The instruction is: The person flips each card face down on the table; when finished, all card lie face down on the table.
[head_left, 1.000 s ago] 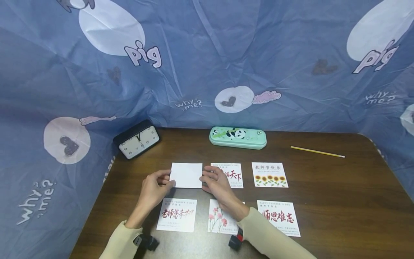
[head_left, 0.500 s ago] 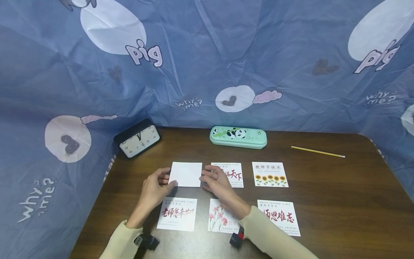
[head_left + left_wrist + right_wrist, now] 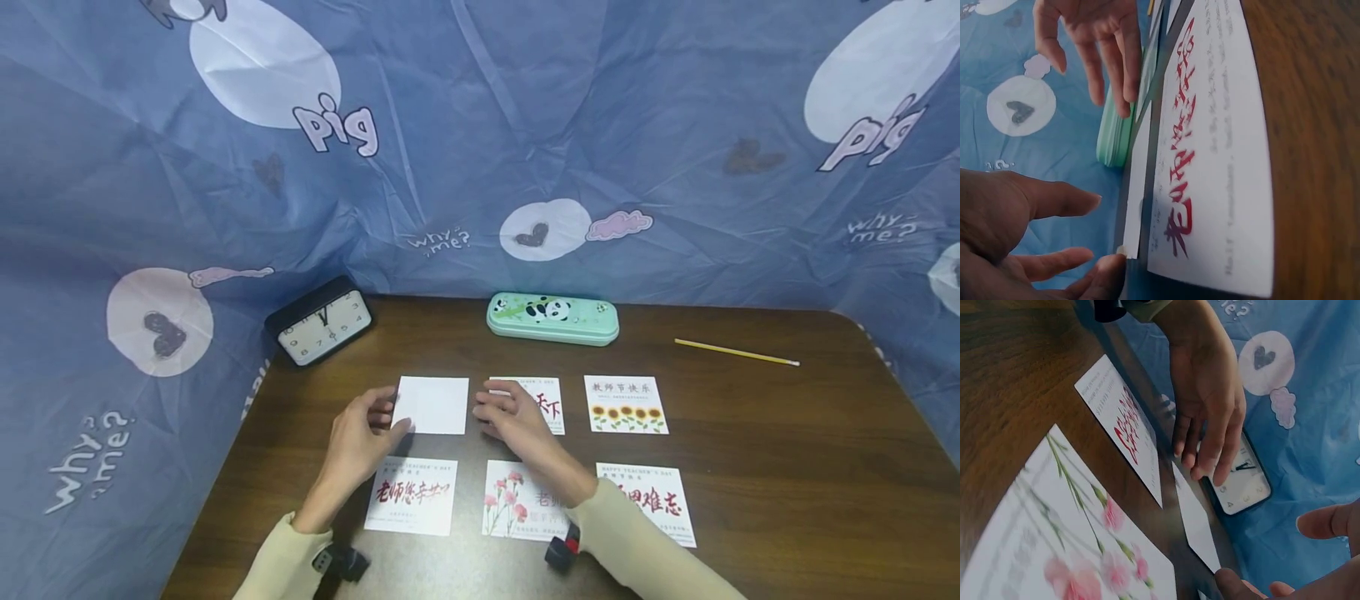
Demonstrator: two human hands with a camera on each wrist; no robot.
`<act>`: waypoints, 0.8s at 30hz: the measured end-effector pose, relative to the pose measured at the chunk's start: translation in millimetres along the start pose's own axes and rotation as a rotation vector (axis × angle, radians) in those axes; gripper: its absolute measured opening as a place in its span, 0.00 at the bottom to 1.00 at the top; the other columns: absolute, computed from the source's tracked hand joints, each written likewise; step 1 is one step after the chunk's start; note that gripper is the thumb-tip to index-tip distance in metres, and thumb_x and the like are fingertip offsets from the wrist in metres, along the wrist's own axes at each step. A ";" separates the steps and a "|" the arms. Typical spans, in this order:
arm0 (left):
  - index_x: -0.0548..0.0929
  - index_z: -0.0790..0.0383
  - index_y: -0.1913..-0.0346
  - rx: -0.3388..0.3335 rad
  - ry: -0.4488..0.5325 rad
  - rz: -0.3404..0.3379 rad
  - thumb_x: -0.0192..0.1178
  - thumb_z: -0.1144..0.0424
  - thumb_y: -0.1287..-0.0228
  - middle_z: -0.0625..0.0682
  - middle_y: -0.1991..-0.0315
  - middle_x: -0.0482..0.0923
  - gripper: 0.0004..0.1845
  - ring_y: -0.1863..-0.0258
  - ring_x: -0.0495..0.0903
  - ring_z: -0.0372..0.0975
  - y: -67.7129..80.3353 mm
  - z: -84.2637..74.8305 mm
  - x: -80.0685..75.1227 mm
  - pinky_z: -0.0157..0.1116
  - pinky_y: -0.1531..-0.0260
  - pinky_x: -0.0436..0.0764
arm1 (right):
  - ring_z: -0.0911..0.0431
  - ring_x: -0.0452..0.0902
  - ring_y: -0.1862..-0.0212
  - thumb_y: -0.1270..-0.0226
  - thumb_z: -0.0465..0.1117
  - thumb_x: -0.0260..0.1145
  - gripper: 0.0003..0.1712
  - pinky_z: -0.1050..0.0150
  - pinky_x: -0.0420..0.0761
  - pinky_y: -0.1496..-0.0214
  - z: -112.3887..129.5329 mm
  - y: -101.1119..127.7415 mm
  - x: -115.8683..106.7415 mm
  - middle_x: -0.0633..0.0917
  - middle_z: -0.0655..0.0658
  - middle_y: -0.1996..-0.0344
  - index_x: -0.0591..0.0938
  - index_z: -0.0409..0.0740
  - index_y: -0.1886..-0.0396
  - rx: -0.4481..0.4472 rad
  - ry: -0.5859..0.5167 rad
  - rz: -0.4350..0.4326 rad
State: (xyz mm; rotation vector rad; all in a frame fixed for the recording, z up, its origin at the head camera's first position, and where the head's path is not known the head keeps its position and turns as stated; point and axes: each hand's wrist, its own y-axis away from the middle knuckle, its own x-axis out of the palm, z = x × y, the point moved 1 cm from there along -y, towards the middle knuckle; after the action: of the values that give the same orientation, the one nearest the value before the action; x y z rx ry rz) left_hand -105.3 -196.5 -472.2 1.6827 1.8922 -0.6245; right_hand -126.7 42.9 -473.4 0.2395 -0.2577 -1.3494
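Observation:
A blank white card (image 3: pixel 432 406) lies on the wooden table in the back row of cards. At its left edge is my left hand (image 3: pixel 362 437), fingers relaxed, the thumb tip right at the card's near left corner. My right hand (image 3: pixel 519 423) hovers just off the card's right edge with loosely bent fingers and nothing between them. It covers part of a card with red lettering (image 3: pixel 551 408). Beneath the right forearm, a card with pink carnations (image 3: pixel 510 504) is partly hidden. Close in front of the left hand lies another red-lettered card (image 3: pixel 411 497).
A sunflower card (image 3: pixel 626 404) and a further red-lettered card (image 3: pixel 660 504) lie to the right. Along the back stand a black-framed clock (image 3: pixel 322 325) and a green panda pencil case (image 3: pixel 552 318). A yellow pencil (image 3: pixel 735 352) lies back right, before a blue printed cloth (image 3: pixel 450 150).
My right hand has drawn back a little to the right, away from the blank card's edge. The blank card shifted slightly left earlier on; the left hand has hardly moved.

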 end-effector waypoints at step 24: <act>0.78 0.67 0.33 0.179 0.229 0.188 0.72 0.69 0.37 0.66 0.41 0.83 0.29 0.47 0.88 0.55 3.2 -51.2 62.5 0.39 0.52 0.90 | 0.43 0.77 0.29 0.26 0.36 0.61 0.31 0.49 0.78 0.27 9.5 21.6 -85.9 0.78 0.34 0.29 0.68 0.39 0.26 0.000 0.086 -0.137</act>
State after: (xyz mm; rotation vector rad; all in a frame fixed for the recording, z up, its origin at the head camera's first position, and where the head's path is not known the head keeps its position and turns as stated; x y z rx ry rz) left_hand -111.7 -115.9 -474.6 2.0972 1.8446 -0.5586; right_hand -126.9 131.2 -461.4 0.3193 -0.1721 -1.4703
